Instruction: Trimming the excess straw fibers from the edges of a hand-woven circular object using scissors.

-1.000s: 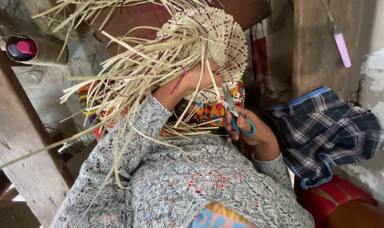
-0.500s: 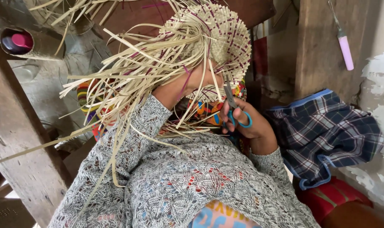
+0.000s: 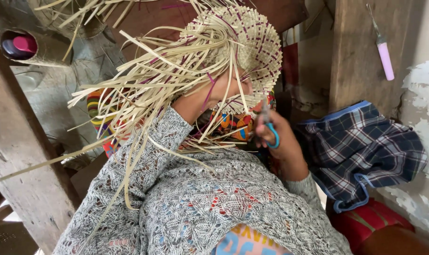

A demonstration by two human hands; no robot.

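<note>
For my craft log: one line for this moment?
left hand: holds woven straw piece | right hand: holds blue-handled scissors beside it

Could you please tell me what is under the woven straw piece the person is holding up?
Under the woven straw piece, the left hand supports it; loose strips cover its fingers. Below lies colourful patterned cloth.

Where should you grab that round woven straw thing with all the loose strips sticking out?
Best on the round woven straw piece's tight, firm disc, probably from below, as the left hand does now. The long loose straw strips fan out leftward and would bend. The right hand holds blue-handled scissors near the lower edge, so avoid that side.
</note>
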